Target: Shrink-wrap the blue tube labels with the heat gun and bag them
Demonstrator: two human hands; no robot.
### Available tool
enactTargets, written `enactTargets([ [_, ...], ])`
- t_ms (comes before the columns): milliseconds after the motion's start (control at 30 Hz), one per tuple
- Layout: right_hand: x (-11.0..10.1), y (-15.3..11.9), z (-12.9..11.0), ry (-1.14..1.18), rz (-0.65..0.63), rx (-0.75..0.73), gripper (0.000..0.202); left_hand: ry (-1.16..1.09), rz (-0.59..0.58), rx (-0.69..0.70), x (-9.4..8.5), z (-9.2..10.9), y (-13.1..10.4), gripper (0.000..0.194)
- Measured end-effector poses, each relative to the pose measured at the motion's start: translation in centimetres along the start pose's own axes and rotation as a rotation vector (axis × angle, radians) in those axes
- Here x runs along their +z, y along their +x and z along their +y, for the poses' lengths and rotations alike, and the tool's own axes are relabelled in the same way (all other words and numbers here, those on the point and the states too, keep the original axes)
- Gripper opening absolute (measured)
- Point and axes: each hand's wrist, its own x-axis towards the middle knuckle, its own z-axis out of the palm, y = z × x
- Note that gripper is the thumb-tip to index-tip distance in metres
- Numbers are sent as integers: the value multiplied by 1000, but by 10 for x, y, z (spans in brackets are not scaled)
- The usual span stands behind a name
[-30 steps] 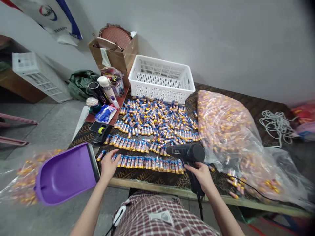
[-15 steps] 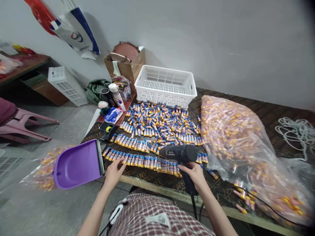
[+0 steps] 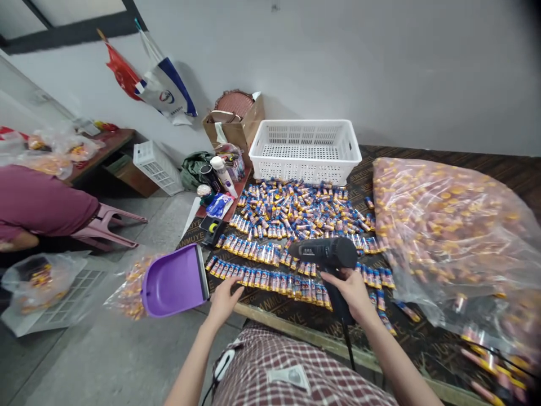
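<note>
Black dryer (image 3: 323,251), handle (image 3: 339,304) part-hidden by right hand (image 3: 354,292)

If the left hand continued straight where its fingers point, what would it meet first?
Likely the front row of small tubes, very near the left hand; whether they touch is unclear.
</note>
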Motion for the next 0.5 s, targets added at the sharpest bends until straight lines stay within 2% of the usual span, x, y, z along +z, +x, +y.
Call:
enactTargets([
  [67,19,-8,-3,7,-82,8,42,-1,-43,28,-1,0,8,27],
  [167,46,-13,-7,-1,-128,9,40,-5,-81,46,-9,-9,18,28],
  [500,126,0,-36,-141,-220,-51,40,-68,-37,-45,-46,-76,31,26],
])
